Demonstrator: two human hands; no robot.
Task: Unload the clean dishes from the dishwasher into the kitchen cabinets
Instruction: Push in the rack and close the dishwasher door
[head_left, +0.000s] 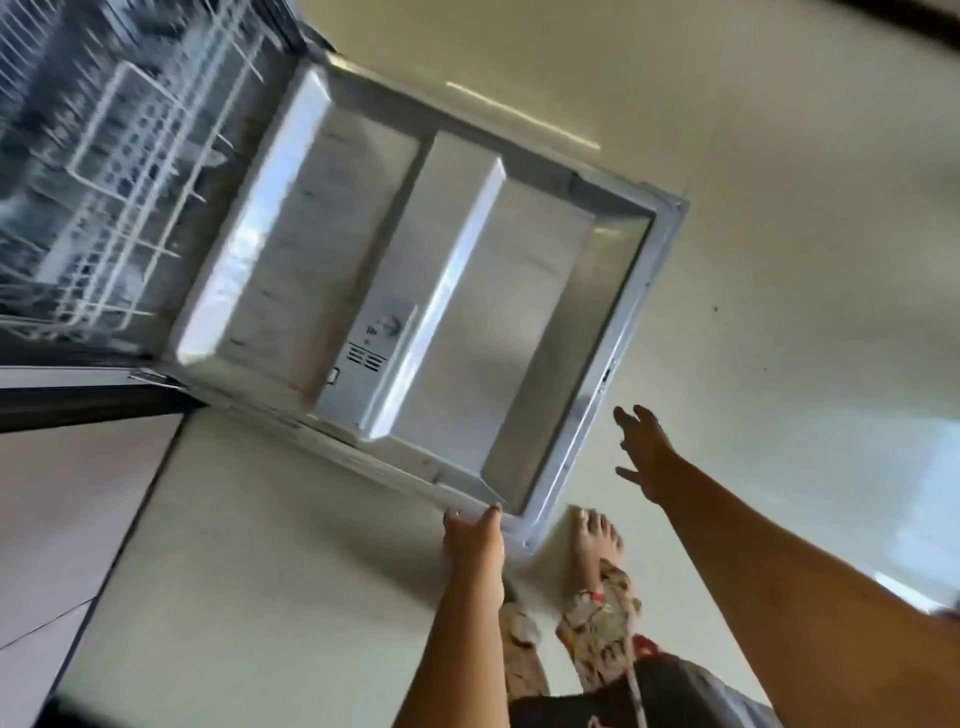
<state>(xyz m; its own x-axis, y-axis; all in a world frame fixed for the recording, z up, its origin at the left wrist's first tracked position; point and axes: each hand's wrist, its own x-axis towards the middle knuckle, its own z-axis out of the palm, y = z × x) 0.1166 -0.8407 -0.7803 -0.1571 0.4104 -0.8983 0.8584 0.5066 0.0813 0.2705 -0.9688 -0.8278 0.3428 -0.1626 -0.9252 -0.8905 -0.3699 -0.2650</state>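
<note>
My left grip holds the edge of the dishwasher door near its corner, with my fingers curled over the rim. My right grip is in the air just beside the door's outer edge, fingers spread wide, holding nothing and touching nothing. The door looks to be down flat and open. The white rack sits inside the dishwasher, at the top left of my view. It is all blurry, so I cannot tell what dishes are in it. I think the job now is to get the door steady so I can reach the dishes. To do it well, I should let the door rest all the way down, softly, and not drop it. My bare foot is on the floor right by the door's corner, so I should mind my toes. Next I should put both grips on the rack and pull it out slow and straight, so nothing rattles or tips. Then I can lift one dish at a time for the cabinets, which I cannot see from here.
</note>
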